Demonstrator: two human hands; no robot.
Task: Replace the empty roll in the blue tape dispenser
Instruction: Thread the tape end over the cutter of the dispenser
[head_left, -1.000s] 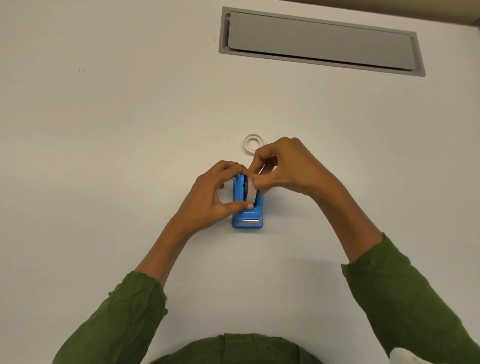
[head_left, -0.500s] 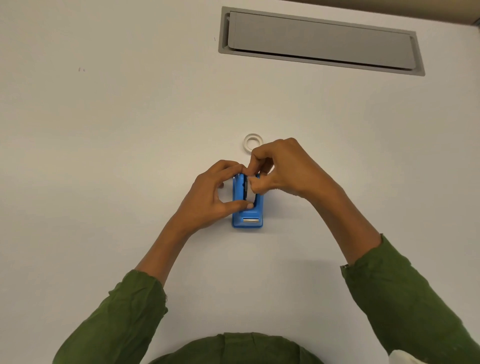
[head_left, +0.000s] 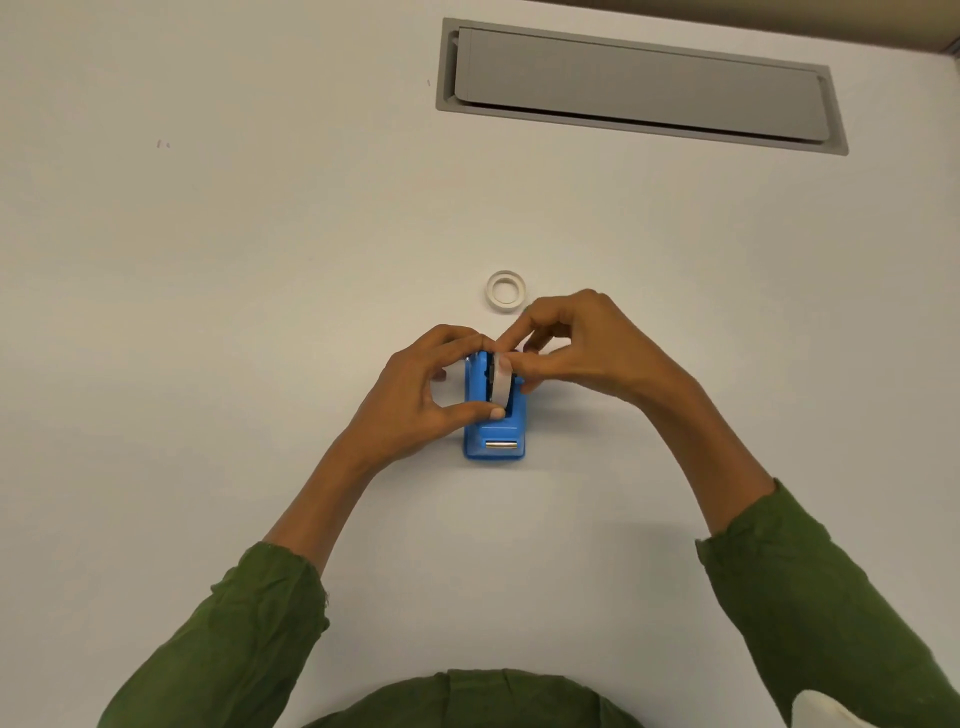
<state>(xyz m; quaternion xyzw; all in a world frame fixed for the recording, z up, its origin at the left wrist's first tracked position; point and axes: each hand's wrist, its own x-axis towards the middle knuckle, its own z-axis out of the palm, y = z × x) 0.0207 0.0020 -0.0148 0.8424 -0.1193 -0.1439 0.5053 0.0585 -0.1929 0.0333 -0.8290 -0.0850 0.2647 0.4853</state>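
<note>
Blue dispenser (head_left: 494, 428) holds white tape roll (head_left: 502, 382).

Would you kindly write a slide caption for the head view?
Left hand steadies blue plastic tape dispenser while right hand works at white tape roll; empty white ring core lies beyond.

Blue tape dispenser (head_left: 496, 434) on white table (head_left: 208, 312), left hand (head_left: 415, 395) gripping it, right hand (head_left: 576, 348) pinching tape roll (head_left: 502, 382)

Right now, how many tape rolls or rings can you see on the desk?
2. A white roll sits in the blue dispenser, pinched by the right hand while the left hand holds the dispenser. A thin ring lies flat beyond. The hands may hide more.
</note>
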